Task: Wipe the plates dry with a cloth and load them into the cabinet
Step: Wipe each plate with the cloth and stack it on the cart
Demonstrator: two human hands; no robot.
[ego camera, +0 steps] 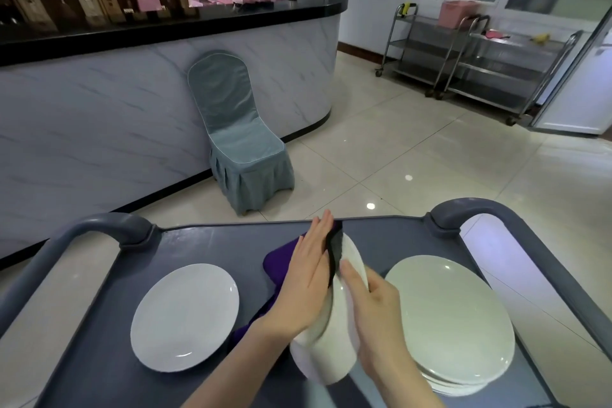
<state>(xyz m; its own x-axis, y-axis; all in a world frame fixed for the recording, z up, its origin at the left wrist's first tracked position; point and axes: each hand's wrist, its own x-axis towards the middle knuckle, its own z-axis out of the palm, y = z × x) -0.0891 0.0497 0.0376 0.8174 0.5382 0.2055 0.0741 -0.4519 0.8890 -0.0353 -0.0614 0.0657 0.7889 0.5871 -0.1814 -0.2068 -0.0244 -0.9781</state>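
Flat left grip [308,275] presses dark cloth [334,250] to a glossy round plate [332,344]. Right grip [374,308] clasps it; one stack [453,318] nearby.

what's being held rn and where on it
A plate, on edge: the right hand has its grip on the rim; the flat left hand presses a cloth to its other face.

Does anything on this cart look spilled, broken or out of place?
Nothing stands out: the plate stack and the single plate lie flat and unbroken; the held plate stands on edge only for wiping.
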